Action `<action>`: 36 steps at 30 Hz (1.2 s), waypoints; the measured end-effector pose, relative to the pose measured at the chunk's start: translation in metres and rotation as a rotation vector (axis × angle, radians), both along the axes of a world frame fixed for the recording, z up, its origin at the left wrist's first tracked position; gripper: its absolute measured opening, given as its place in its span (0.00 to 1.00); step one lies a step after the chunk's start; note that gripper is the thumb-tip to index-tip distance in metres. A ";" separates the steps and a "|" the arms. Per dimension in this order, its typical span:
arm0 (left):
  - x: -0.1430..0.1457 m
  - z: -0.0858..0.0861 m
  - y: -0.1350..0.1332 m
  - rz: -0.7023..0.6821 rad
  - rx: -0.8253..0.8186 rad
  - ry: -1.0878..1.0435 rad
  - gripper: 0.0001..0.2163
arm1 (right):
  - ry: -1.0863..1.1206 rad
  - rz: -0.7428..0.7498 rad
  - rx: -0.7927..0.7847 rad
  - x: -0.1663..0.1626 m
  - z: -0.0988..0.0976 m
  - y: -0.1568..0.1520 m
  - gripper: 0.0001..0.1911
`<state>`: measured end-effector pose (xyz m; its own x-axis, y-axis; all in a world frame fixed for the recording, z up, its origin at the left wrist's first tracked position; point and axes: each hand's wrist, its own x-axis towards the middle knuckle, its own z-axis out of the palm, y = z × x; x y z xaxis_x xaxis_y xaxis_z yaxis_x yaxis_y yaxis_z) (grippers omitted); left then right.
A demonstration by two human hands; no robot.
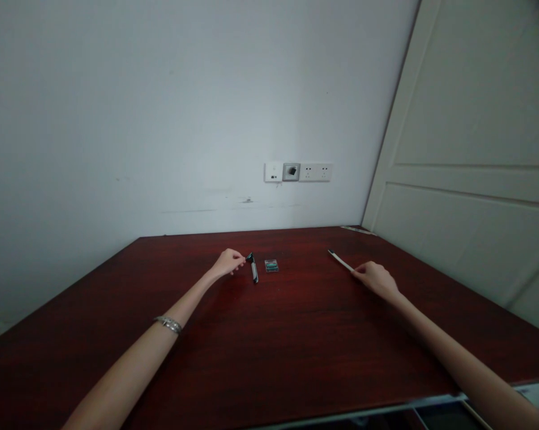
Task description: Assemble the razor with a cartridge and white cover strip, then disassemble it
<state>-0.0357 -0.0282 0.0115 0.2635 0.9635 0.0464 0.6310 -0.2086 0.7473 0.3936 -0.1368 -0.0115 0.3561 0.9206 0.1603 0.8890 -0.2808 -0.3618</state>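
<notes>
My left hand (230, 261) has its thumb and fingertips pinched at the head of a razor (255, 272), whose grey and black handle points toward me. Just right of the razor, a small clear case (271, 266) with a blue-green piece inside lies on the dark red table. On the right, my right hand (377, 278) pinches the near end of a slim white stick-like tool (341, 261) with a dark tip. That tool slants away from me to the left; its exact kind is too small to tell.
The dark red wooden table (269, 340) meets a white wall with sockets (315, 172). A pale panelled door (470, 143) borders the right side. A thin pale strip (357, 230) lies at the far right corner. Below the front edge is an open drawer-like space (450, 415).
</notes>
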 end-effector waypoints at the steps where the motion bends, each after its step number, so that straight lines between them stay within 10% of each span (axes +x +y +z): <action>1: 0.002 0.001 0.000 0.001 0.001 0.001 0.10 | -0.016 -0.015 -0.007 0.001 0.000 -0.001 0.15; 19: -0.003 0.005 -0.001 -0.005 0.007 -0.007 0.10 | -0.267 -0.043 0.010 -0.015 0.006 0.002 0.19; 36: -0.034 0.003 -0.011 -0.003 0.036 0.003 0.10 | -0.285 0.534 0.028 -0.272 0.036 0.052 0.16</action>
<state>-0.0697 -0.0393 0.0143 0.2667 0.9604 0.0807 0.6324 -0.2376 0.7373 0.1217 -0.0845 0.0244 -0.2143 0.9543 0.2083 0.9675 0.2368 -0.0892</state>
